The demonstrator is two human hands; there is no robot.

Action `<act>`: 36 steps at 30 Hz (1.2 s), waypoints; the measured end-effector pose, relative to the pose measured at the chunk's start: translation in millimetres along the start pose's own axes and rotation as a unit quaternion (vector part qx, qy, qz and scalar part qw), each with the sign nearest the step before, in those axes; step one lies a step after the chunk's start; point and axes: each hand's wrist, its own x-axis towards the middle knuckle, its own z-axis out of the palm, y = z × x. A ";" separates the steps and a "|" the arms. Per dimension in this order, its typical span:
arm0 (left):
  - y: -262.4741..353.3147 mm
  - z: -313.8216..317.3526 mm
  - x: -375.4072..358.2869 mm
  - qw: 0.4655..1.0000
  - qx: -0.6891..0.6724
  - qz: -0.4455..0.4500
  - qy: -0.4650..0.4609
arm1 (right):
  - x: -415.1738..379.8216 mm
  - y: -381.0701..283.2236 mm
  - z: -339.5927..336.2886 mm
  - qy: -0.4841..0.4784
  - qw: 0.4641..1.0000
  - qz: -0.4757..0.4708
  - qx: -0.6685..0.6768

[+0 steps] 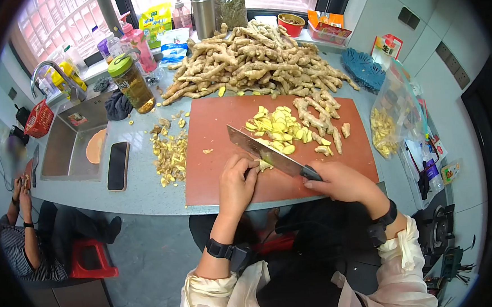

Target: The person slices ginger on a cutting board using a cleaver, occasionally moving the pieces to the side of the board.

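Steel knife point(268, 153), clamped in my right hand point(340, 181), slants forward-left over ginger point(265, 165) pinned by my nearer left hand point(236, 182).

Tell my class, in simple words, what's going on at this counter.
A person's right hand holds a cleaver over a red-brown cutting board; the left hand is at a piece of ginger beside it. Ginger slices lie heaped beyond the cleaver, and a large pile of whole ginger sits behind the board.
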 end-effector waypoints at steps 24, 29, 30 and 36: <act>1.5 0.1 -1.2 1.000 0.001 0.000 0.023 | -13.8 0.1 20.3 0.097 0.994 -0.057 0.001; 0.1 0.4 -0.9 1.000 -0.005 0.001 0.021 | -13.1 -0.6 18.7 0.081 0.996 -0.037 -0.007; 0.2 0.1 -0.8 1.000 -0.008 0.003 0.022 | -13.1 -2.4 17.6 0.081 0.996 -0.036 -0.007; 0.0 0.4 0.1 1.000 -0.005 -0.003 0.018 | -10.8 -9.9 10.6 0.055 0.998 -0.008 -0.030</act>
